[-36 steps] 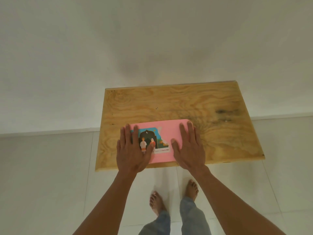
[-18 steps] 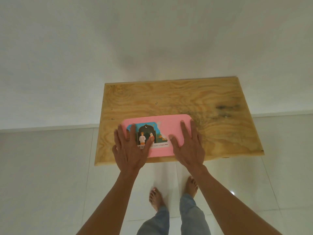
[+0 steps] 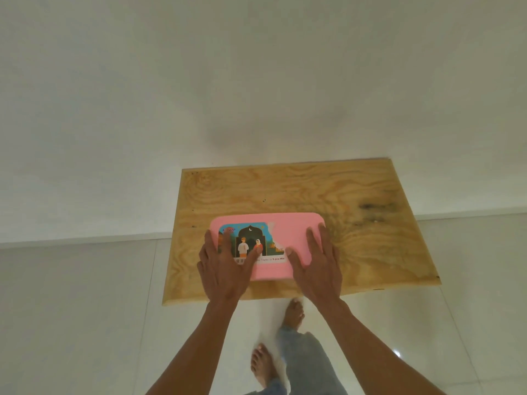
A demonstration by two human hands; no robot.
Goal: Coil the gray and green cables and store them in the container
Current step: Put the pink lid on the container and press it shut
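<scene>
The pink container [image 3: 285, 238] sits lidded near the front edge of the wooden table [image 3: 370, 238], and no gray or green cable shows anywhere. The left hand [image 3: 225, 269] and right hand [image 3: 316, 266] lie flat on its lid, fingers spread, gripping nothing. The job looks essentially finished, the cables presumably inside.

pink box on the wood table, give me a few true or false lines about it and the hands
1. Both hands lie flat on the lid. True: left hand and right hand rest open on it.
2. The lid is off. False: it covers the box.
3. A green cable lies on the table. False: no cable is in view.
4. The sticker is under the left hand's side. True.
5. The box sits at the table's far edge. False: it is near the front edge.
</scene>
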